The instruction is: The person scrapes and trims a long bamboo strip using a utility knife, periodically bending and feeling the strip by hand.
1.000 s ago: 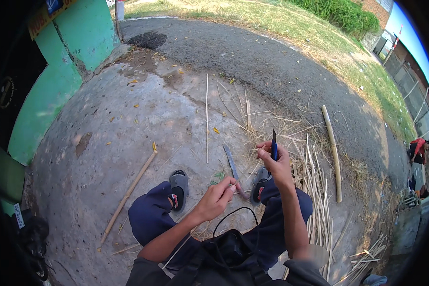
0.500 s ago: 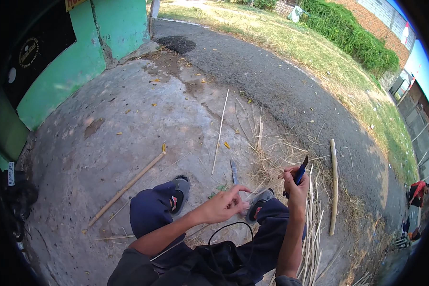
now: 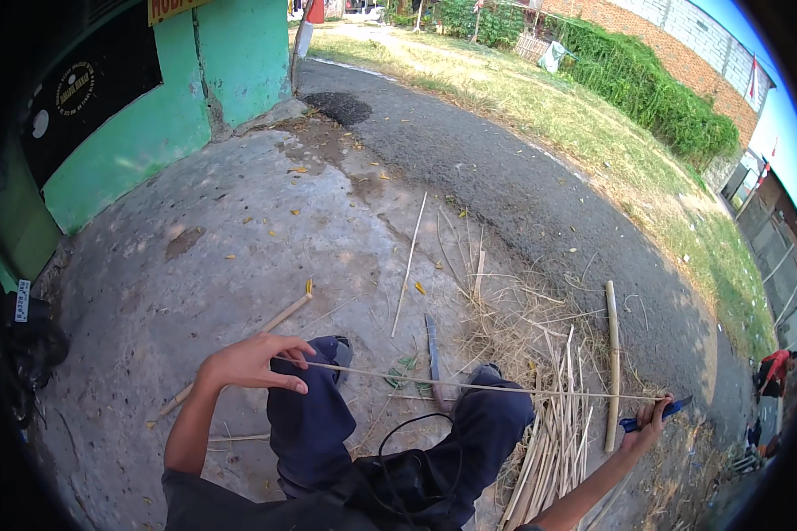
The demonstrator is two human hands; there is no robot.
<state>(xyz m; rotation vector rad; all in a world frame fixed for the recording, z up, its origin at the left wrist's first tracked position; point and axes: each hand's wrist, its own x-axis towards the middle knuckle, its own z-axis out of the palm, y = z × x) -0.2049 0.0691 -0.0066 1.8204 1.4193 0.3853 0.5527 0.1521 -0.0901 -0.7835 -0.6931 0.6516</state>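
Note:
A thin bamboo strip [image 3: 469, 384] stretches across in front of my knees. Its right end is pinched in my right hand [image 3: 652, 418], which also grips a small knife [image 3: 677, 408] with a blue handle, blade pointing outward to the right. At the strip's left end is my left hand [image 3: 255, 361], thumb and fingers apart, with the strip reaching into the gap between them. Whether the left fingers touch it is hard to make out. Below the strip, a long-bladed knife [image 3: 432, 345] lies on the ground between my feet.
Split bamboo strips [image 3: 553, 442] lie piled by my right leg, with shavings [image 3: 518, 323] beyond. A bamboo pole [image 3: 613, 363] lies to the right, another [image 3: 283, 311] to the left. A green wall [image 3: 119, 155] stands at far left. Another person [image 3: 775, 372] is at far right.
My hands have moved widely apart, left hand to the left and right hand to the right and lower. The bamboo strip now spans between them. The knife stays in my right hand.

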